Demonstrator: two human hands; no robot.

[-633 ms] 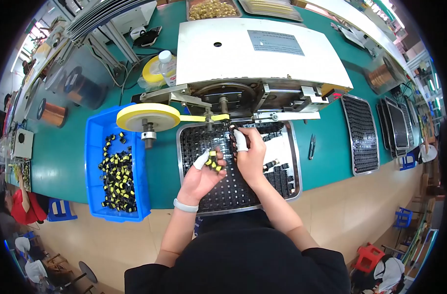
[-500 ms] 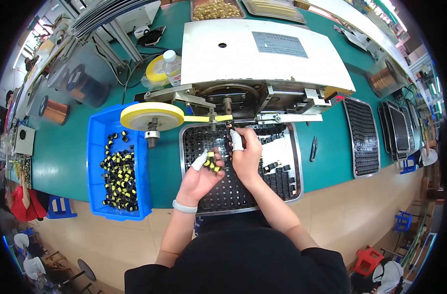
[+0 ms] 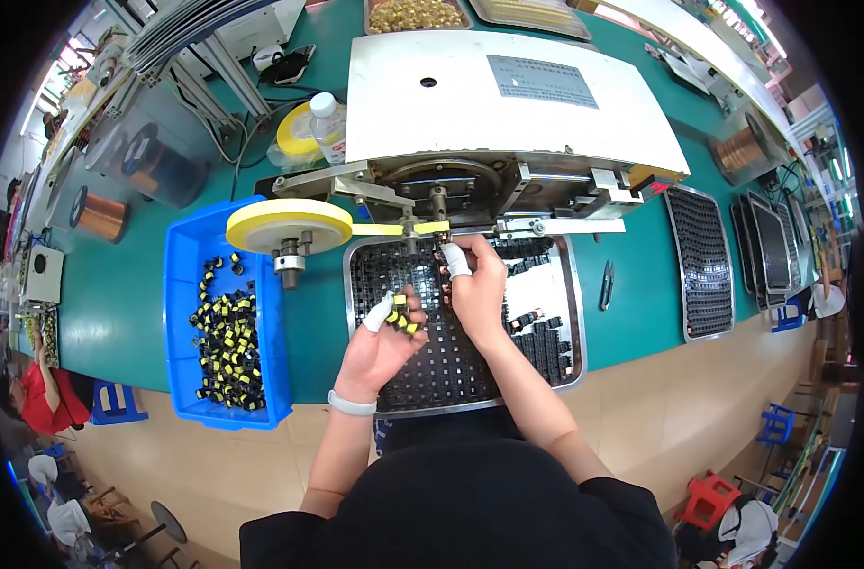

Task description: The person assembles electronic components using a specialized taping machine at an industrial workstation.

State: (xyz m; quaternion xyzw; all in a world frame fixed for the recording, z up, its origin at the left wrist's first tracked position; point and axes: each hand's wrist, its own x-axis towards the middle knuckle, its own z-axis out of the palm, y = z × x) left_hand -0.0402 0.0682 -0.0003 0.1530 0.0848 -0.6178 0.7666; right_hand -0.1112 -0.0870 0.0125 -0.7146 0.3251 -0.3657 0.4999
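My left hand (image 3: 373,349), palm up with a white cover on the thumb, holds several small black coil bobbins (image 3: 401,320) wrapped in yellow tape. My right hand (image 3: 479,284) has its fingers pinched at the spindle (image 3: 439,204) of the white taping machine (image 3: 451,104). A dark bobbin (image 3: 444,248) shows in part at its fingertips; the rest is hidden. A white cover is on a finger of this hand too. The yellow tape roll (image 3: 285,226) feeds a strip toward the spindle. Under both hands lies a metal tray (image 3: 576,332) with rows of black bobbins.
A blue bin (image 3: 176,327) at the left holds many yellow-taped bobbins. Small snips (image 3: 606,284) lie right of the tray. Another bobbin tray (image 3: 702,266) stands farther right. A bottle (image 3: 328,128) stands beside the machine. A person in red (image 3: 45,403) sits at far left.
My right hand has risen slightly, its fingers more closed over the bobbin by the spindle. The left hand stays almost in place, still holding its taped bobbins. The view has shifted a little.
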